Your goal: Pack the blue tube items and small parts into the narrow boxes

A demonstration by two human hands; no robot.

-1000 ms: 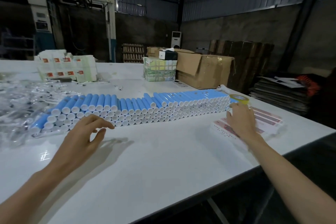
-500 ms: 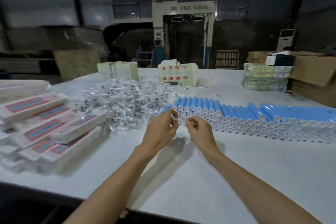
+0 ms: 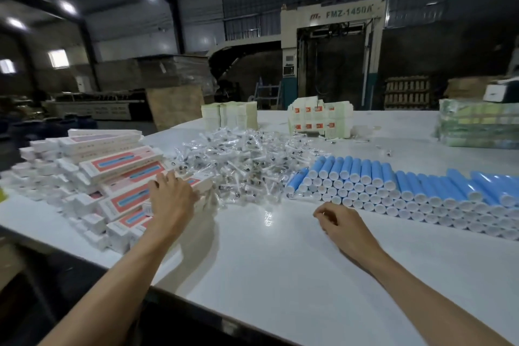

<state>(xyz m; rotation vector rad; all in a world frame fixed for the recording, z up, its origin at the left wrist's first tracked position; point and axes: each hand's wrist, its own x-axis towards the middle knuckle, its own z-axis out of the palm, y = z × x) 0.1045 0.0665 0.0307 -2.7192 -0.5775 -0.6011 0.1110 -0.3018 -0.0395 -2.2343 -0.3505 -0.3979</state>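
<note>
Plenty of work is left on this table (image 3: pixel 266 275). The heap of small parts (image 3: pixel 241 168) in clear wrappers sits mid-table, big and loose. Right of that heap, the blue tubes (image 3: pixel 393 191) lie stacked in a long bank, white caps facing the person, many rows deep. Left of the heap the narrow boxes (image 3: pixel 112 177) are piled up, pink-and-blue faces showing. They look closed, but whether any are already filled I cannot tell. With this much stock of tubes and parts waiting, I judge the bulk of the packing is ahead.

Now the hands. The left hand (image 3: pixel 171 199) is out at the near-left edge of the heap, lying on top of one narrow box (image 3: pixel 200 184) at the pile's edge. Its fingers are laid forward over that box, but whether they have closed round its far side is hidden. It looks like the pick of a box to fill.

The right hand (image 3: pixel 337 219) hangs just above the bare table, near-right of the heap and just short of the front row of tubes. Its fingers are loosely curled and hold nothing that I can see.
</note>
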